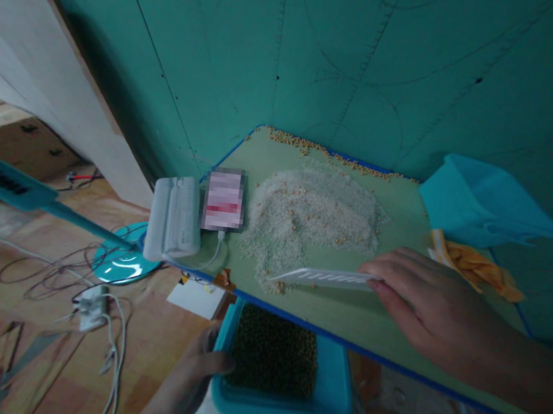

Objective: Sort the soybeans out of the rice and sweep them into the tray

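The right hand [419,302] has its fingers [382,267] closed on one end of a white slotted blade [333,278], which sticks out leftward over the surface [361,318], close to the near edge. Its free tip sits by the front fringe of a pale grain heap [316,212]; from where I stand I can't tell if they touch. The heap, dotted with yellow beans, lies beyond and left of those fingers, toward the far edge. Below the near edge, the left hand [197,358] grips a blue tub [282,410] of dark green beans [273,351], thumb over its left rim.
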`<move>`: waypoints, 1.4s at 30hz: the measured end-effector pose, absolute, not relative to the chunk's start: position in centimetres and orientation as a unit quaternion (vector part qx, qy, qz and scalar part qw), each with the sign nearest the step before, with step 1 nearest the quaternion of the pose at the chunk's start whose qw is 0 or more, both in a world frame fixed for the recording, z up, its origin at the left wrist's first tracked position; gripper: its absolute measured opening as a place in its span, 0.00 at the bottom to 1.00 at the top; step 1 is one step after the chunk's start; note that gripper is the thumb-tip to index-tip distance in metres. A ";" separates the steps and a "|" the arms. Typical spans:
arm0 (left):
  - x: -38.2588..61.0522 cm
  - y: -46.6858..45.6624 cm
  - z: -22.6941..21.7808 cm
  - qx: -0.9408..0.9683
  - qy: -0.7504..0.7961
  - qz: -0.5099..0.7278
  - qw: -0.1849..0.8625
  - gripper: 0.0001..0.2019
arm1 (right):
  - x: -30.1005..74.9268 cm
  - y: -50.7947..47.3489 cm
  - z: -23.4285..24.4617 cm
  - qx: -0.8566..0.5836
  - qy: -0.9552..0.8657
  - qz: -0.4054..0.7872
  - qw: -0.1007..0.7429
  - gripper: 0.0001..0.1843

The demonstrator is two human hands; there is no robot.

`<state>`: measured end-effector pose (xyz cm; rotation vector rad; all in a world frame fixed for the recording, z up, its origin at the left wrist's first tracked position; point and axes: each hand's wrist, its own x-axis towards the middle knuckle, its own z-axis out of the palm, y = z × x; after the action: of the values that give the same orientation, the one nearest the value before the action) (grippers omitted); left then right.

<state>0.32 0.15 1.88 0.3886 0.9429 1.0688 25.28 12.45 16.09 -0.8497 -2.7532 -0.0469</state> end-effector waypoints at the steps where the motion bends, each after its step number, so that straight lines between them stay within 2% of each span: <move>1: 0.3 0.2 1.8 0.180 0.432 0.485 0.739 0.18 | 25.3 12.4 16.1 -0.292 -0.947 -0.017 0.131 0.10; 9: 0.2 0.3 1.9 0.186 0.429 0.480 0.742 0.20 | 25.2 12.5 16.3 -0.287 -0.948 -0.034 0.133 0.11; 21: 0.4 0.2 2.0 0.186 0.437 0.481 0.737 0.20 | 25.5 12.5 16.0 -0.324 -0.937 0.018 0.129 0.09; 42: 0.5 0.2 2.4 0.184 0.434 0.480 0.739 0.21 | 25.4 11.6 16.4 -0.315 -0.942 0.039 0.113 0.10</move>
<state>0.55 0.21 2.41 0.4038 0.9531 1.0537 25.36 11.57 16.37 -0.9232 -2.7632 0.1149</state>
